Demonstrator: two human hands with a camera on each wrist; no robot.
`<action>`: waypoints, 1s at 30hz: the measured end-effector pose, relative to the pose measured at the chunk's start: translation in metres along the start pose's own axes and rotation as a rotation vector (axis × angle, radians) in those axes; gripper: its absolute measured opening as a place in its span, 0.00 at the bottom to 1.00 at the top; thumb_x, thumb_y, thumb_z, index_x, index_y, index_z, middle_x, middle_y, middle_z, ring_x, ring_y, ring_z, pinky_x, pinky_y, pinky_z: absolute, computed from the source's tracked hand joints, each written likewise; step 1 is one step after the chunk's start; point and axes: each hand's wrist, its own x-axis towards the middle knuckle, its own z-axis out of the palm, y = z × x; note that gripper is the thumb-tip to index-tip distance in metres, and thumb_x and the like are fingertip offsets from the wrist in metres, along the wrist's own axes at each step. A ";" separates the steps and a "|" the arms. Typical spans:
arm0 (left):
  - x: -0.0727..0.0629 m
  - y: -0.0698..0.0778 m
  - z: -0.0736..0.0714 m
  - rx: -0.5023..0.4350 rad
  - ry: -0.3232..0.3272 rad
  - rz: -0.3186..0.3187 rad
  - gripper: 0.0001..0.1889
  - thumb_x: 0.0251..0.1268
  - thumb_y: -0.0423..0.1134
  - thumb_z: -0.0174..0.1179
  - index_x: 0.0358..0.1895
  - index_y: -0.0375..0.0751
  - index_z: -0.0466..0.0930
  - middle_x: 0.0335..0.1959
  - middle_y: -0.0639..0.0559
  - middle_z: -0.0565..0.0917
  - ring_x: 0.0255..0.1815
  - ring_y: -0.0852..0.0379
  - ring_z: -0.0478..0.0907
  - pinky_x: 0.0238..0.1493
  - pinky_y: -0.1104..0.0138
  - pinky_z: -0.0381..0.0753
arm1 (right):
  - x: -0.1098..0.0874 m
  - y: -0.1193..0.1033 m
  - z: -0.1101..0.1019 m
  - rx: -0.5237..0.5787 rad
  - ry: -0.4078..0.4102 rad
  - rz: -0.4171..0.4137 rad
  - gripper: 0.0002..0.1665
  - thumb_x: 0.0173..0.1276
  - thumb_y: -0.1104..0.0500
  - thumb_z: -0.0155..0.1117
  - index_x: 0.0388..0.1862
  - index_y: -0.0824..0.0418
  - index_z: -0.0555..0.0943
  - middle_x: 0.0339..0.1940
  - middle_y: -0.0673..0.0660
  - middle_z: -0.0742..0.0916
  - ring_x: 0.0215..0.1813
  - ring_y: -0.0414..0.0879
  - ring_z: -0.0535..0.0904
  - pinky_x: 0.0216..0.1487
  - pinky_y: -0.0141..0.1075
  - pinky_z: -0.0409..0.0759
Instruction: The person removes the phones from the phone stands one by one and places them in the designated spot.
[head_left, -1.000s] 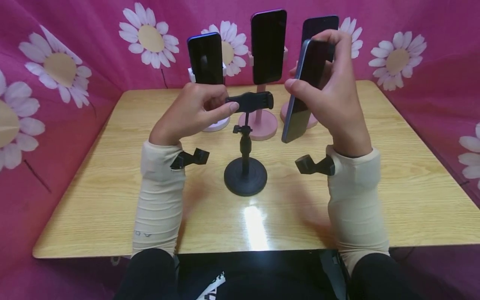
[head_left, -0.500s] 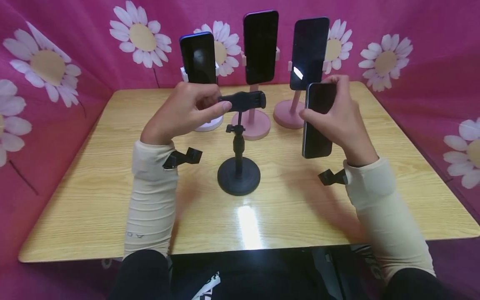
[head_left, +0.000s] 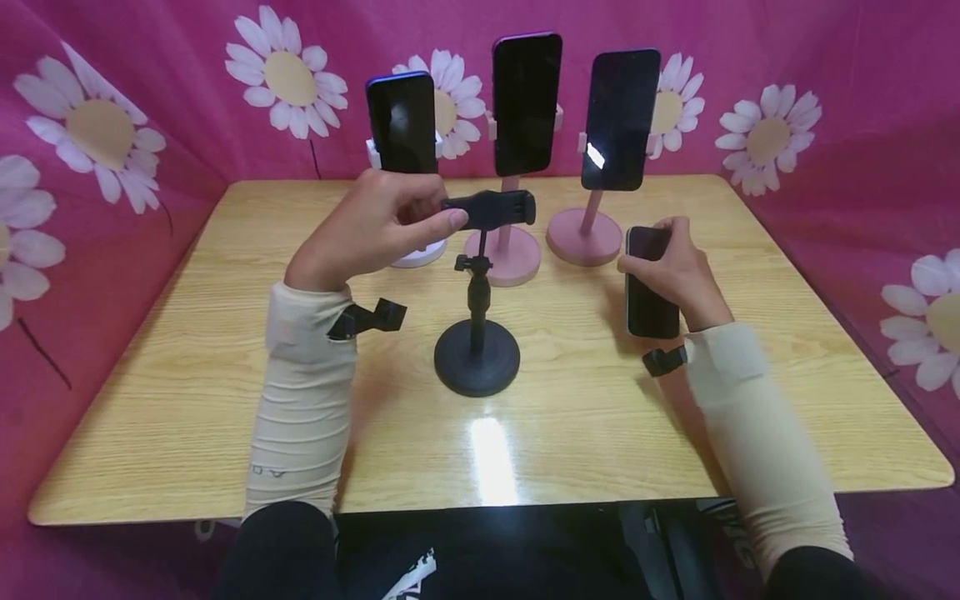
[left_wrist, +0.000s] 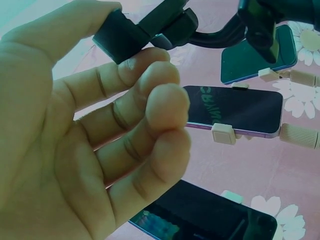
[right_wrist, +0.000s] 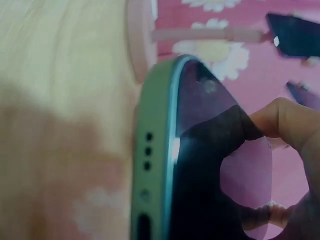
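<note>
Left hand (head_left: 375, 221): thumb and fingers pinch the left end of the clamp (head_left: 497, 208), which holds no phone, atop the black stand (head_left: 479, 296) mid-tabletop (head_left: 570, 433). Right hand (head_left: 678, 271): curled, gripping the loose phone (head_left: 651, 312) toward the tabletop's right edge; cannot tell if it touches wood. Step, judged: clamp steadied, phone handled. Next move calls for both grips kept firm. Near back edge: blue-edged phone (head_left: 405, 121), purple-edged phone (head_left: 527, 104), black phone (head_left: 621, 117), propped; its pink stand (head_left: 583, 237) might obstruct.

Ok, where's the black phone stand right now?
In the head view, the black phone stand is at the table's middle, left of the right hand and in front of a pink stand; the left hand pinches its clamp.
</note>
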 end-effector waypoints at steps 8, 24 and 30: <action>-0.001 0.000 0.000 0.010 0.008 0.006 0.12 0.65 0.44 0.62 0.28 0.40 0.75 0.20 0.49 0.73 0.24 0.54 0.69 0.26 0.63 0.69 | 0.016 0.026 0.007 -0.028 -0.054 0.075 0.54 0.58 0.39 0.67 0.69 0.57 0.45 0.59 0.72 0.69 0.51 0.66 0.70 0.53 0.59 0.74; 0.002 0.000 0.002 -0.001 0.009 0.005 0.13 0.64 0.45 0.62 0.28 0.40 0.76 0.20 0.49 0.74 0.23 0.55 0.69 0.25 0.65 0.69 | 0.020 0.038 0.009 -0.120 -0.072 0.182 0.65 0.57 0.36 0.65 0.72 0.63 0.34 0.55 0.77 0.68 0.51 0.67 0.69 0.53 0.56 0.73; 0.001 0.001 0.002 0.005 0.008 -0.001 0.12 0.64 0.45 0.62 0.29 0.41 0.76 0.20 0.49 0.74 0.24 0.54 0.69 0.25 0.64 0.70 | 0.023 0.040 0.011 -0.195 -0.091 0.168 0.63 0.57 0.38 0.66 0.70 0.71 0.40 0.54 0.77 0.67 0.50 0.67 0.68 0.51 0.55 0.73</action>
